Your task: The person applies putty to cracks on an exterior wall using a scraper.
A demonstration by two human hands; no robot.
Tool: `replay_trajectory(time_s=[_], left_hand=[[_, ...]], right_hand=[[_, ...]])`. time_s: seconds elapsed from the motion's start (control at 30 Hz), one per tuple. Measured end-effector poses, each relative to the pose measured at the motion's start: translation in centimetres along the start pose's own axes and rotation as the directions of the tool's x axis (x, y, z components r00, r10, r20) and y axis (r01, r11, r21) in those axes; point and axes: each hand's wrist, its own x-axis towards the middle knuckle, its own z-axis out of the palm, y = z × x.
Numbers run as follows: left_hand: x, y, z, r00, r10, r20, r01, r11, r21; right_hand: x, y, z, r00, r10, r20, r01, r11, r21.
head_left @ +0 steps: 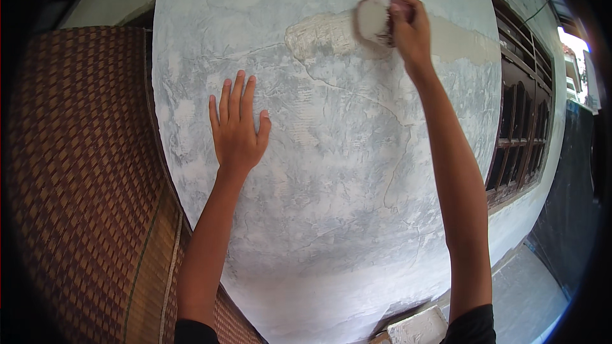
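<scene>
Raised to the upper part of the whitewashed wall (306, 216), my right hand (411, 28) grips a roundish applicator (375, 18). It has a dark reddish-brown rim and a pale, paste-smeared face; motion blur hides its exact kind. It is over a band of beige paste (322, 33) that runs across the wall on both sides of the hand. Lower and to the left, my left hand (240, 129) lies flat against the wall, fingers spread, holding nothing. A thin crack (392, 113) winds down the wall between my two arms.
A brown woven mat (83, 153) hangs on the left. To the right is a dark wooden window (519, 102) with bars. A tray of pale paste (417, 328) sits at the wall's foot, near my right elbow, beside grey floor (529, 299).
</scene>
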Motion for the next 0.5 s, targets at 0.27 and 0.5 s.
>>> replay_trajectory(time_s=[0.27, 0.5], left_hand=[[0.0, -0.4, -0.3, 1.0, 0.015, 0.009, -0.014, 1.0, -0.02], [0.1, 0.1, 0.2, 1.0, 0.008, -0.007, -0.008, 1.0, 0.008]], right_hand=[[1.1, 0.9, 1.5, 0.997, 0.001, 0.075, 0.012, 0.985, -0.17], [2.0, 1.0, -1.0, 0.992, 0.105, -0.07, -0.103, 0.994, 0.029]])
